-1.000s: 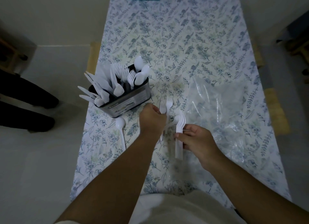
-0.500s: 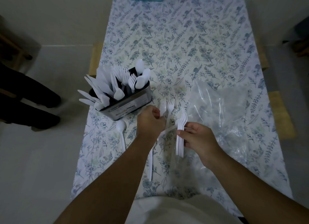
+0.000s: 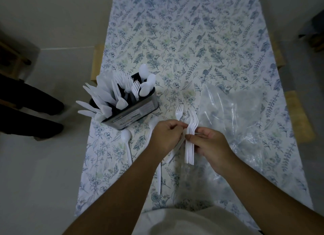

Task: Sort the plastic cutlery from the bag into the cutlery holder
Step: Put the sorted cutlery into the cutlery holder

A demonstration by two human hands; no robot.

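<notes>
floral blue-and-white tablecloth (image 3: 201, 42) covers the long table, and on its right half lies the crumpled clear plastic bag (image 3: 245, 115), which looks flattened and near empty, though glare hides whether anything is left inside. next in size, the dark metal cutlery holder (image 3: 136, 110) stands near the left edge, crowded with white plastic knives, forks and spoons standing in its compartments. just in front of it a loose white plastic spoon (image 3: 126, 138) lies on the cloth, and a single white plastic fork (image 3: 178, 112) lies just beyond the knuckles. the right hand (image 3: 210, 145) has thumb and fingers curled round a nested stack of white plastic forks (image 3: 190, 140), tines pointing away. the left hand (image 3: 166, 136) is curled, fingertips meeting the stack's neck and seemingly pinching one long white utensil whose handle slants out below the palm; what kind it is i cannot tell. the step in hand seems to be squaring up the forks before dropping them in. to do it well, line up all tines the same way, keep the pinch firm near the necks so the slippery handles don't fan, then lower them handle-first into the fork compartment.
</notes>
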